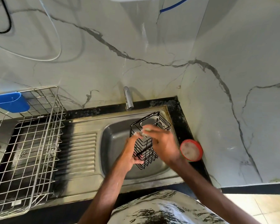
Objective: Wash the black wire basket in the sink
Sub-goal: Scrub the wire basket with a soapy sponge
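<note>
Shirt (pixel 162 207) below. Left hand (pixel 128 159) grips basket (pixel 146 159) over sink (pixel 113 143); right hand (pixel 163 143) blurred at foamy wires, grip unclear. Best: turn basket, scrub each wire joint.

Sink basin (pixel 113 143): left half open; the tilted black wire basket (pixel 145 147) fills the right half, with the tap (pixel 128 99) near its upper end. The ribbed drainboard (pixel 81 147) is bare and bounded on the left by the steel dish rack (pixel 31 143). On the right, a red-rimmed tub (pixel 191 149) narrows the tabletop (pixel 181 120) beside the wall (pixel 233 126).
</note>
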{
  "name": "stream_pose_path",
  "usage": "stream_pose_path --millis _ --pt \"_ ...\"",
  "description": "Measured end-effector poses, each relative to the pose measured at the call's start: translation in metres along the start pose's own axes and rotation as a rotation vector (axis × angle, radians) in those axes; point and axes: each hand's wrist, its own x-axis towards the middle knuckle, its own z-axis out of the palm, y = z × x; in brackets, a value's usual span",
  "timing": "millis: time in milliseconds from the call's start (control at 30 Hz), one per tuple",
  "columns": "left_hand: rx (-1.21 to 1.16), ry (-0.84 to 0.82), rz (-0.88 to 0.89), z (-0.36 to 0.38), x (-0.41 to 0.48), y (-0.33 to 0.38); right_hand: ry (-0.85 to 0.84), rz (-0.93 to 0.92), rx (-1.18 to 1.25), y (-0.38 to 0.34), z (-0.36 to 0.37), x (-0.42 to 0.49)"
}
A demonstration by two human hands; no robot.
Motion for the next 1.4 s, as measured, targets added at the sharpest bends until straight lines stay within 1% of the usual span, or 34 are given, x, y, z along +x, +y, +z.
stream_pose_path --millis 67,133,200,300,367,400,467,533,633,700,767,867,933,1133,1267,1400 --pt "-0.019 0.023 -0.005 -0.003 0.004 -0.001 -0.087 -0.112 0.031 -0.018 0.007 -0.006" --pt "0.023 0.015 0.023 -0.005 0.004 -0.002 -0.089 -0.131 0.044 -0.013 0.002 -0.002" --pt "0.076 -0.019 0.073 -0.006 0.004 -0.004 -0.042 -0.021 0.022 0.008 -0.009 0.006" --pt "0.083 -0.042 0.119 -0.008 -0.001 -0.004 0.049 0.174 -0.036 0.042 -0.026 0.015" --pt "0.085 -0.048 0.136 -0.008 -0.001 -0.005 0.097 0.252 -0.076 0.052 -0.029 0.016" --pt "0.084 -0.045 0.134 -0.008 -0.001 -0.005 0.094 0.261 -0.093 0.051 -0.028 0.016" --pt "0.065 -0.037 0.119 -0.006 -0.001 -0.004 0.077 0.206 -0.114 0.038 -0.021 0.015" --pt "0.034 -0.032 0.106 -0.003 -0.001 -0.003 0.040 0.103 -0.090 0.017 -0.011 0.008" --pt "0.011 -0.005 0.074 -0.002 0.001 -0.006 -0.064 -0.062 -0.045 -0.011 -0.001 -0.001" --pt "0.024 -0.017 0.083 -0.004 0.000 -0.007 -0.103 -0.112 -0.023 -0.012 -0.005 0.002" --pt "0.044 -0.060 0.117 -0.008 -0.001 -0.009 -0.068 -0.076 -0.057 0.006 -0.014 0.013" --pt "0.059 -0.105 0.141 -0.012 -0.001 -0.013 0.028 0.178 -0.070 0.043 -0.032 0.035" --pt "0.073 -0.114 0.138 -0.014 -0.002 -0.013 0.064 0.230 -0.027 0.055 -0.036 0.045" --pt "0.044 -0.132 0.120 -0.011 -0.007 -0.011 0.161 0.171 -0.020 0.039 -0.039 0.063" --pt "-0.027 -0.068 0.083 -0.010 -0.008 -0.010 0.082 0.112 -0.044 0.032 -0.037 0.058" --pt "-0.083 -0.020 0.034 -0.014 -0.007 -0.010 0.001 0.091 -0.082 0.028 -0.036 0.030"
